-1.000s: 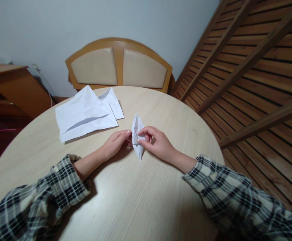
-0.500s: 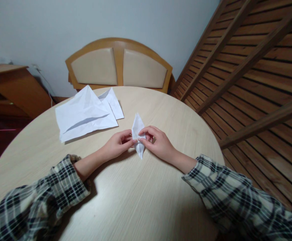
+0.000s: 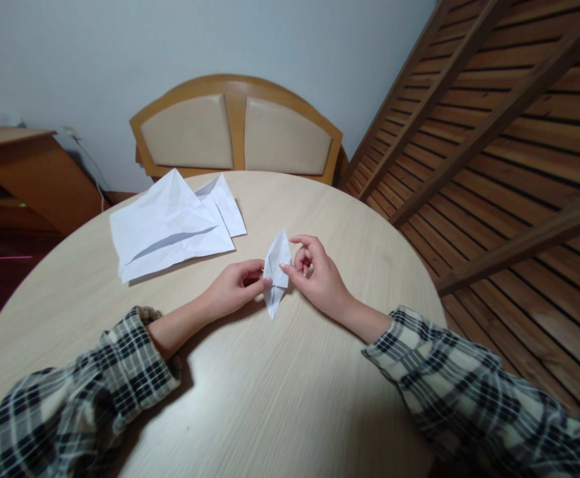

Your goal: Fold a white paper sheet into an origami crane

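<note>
A small folded white paper shape (image 3: 276,271), narrow and pointed at both ends, stands upright over the round wooden table (image 3: 250,398). My left hand (image 3: 235,287) pinches its left side with closed fingers. My right hand (image 3: 314,275) holds its right side between thumb and forefinger, the other fingers curled. Both forearms, in plaid sleeves, rest on the tabletop.
Two creased white sheets (image 3: 168,226) lie on the far left part of the table. A wooden chair with padded back (image 3: 235,129) stands behind the table. A wooden cabinet (image 3: 26,172) is at the left, slatted wooden panels (image 3: 494,133) at the right.
The paper shape has tilted, its top now leaning right. My right hand has lifted and moved slightly up along the paper; my left hand stays pinched on it.
</note>
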A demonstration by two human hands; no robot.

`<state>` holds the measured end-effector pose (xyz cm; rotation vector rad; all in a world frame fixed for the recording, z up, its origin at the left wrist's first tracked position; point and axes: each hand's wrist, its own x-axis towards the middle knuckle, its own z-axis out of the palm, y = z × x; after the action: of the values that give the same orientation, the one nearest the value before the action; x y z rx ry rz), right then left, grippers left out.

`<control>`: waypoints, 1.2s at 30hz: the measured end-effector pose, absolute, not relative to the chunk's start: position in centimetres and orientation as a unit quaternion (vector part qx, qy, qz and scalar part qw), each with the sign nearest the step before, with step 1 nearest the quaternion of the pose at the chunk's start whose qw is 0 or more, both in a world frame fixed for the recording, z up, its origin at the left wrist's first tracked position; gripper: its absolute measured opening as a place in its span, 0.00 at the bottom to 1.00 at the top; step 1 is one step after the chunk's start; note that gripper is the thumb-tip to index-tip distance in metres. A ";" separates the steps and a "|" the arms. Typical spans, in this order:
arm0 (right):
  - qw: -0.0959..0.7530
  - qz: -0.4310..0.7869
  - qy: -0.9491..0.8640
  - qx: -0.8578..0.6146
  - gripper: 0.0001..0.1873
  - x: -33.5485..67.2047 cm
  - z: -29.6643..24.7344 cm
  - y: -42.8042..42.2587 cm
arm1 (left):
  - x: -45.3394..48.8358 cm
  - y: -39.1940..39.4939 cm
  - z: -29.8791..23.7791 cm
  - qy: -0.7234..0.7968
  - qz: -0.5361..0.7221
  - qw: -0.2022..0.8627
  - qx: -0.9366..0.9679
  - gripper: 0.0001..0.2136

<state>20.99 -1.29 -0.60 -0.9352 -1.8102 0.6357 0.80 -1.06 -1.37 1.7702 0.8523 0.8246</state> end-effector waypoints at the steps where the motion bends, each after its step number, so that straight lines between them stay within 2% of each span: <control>1: 0.483 0.261 -0.741 -0.386 0.20 21.0 -0.6 -1.3 | 0.8 -1.0 -1.4 0.351 0.338 0.482 0.728 0.14; 15: 0.480 0.279 -0.730 -0.400 0.15 20.9 -0.4 -1.4 | 0.6 -1.1 -1.4 0.355 0.325 0.432 0.763 0.14; 25: 0.484 0.272 -0.738 -0.383 0.12 20.9 -0.4 -1.4 | 0.7 -1.2 -1.2 0.361 0.327 0.440 0.755 0.13; 36: 0.450 0.277 -0.752 -0.393 0.08 20.8 0.2 -1.9 | 0.8 -1.1 -1.4 0.357 0.349 0.467 0.730 0.15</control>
<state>20.83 -1.88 0.17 -0.9714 -1.8602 0.6856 0.81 -1.06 -1.36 1.7902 0.8754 0.8569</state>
